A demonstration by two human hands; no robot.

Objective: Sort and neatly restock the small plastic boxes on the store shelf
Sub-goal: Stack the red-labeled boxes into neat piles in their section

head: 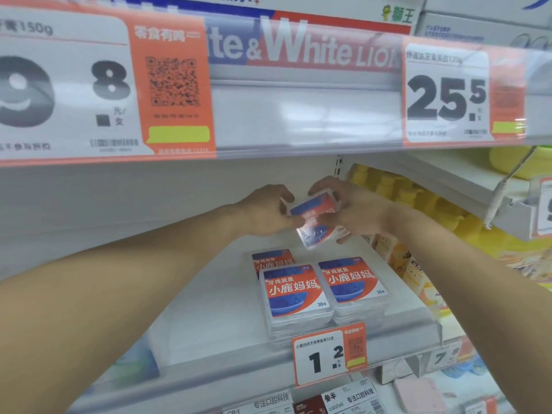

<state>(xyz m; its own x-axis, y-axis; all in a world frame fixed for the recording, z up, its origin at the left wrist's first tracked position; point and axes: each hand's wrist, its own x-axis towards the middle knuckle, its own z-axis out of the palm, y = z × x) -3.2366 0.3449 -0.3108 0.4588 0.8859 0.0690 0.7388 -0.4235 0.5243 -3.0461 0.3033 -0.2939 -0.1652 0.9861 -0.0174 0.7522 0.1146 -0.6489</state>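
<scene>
Both grips, left hand [263, 209] and right hand [355, 209], round small boxes [313, 216] above shelf [215, 312].

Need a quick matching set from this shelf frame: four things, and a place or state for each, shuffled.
Things:
1. boxes in hands
2. front left stack
3. 1.2 price tag
4. 25.5 price tag

Places or states:
A. on the rail of the shelf above
B. held up off the shelf, tilted, gripped by left hand and right hand
C. clipped to the shelf edge below the stacks
D. lying flat at the shelf front, beside another stack

Pairs: 1-B, 2-D, 3-C, 4-A
</scene>
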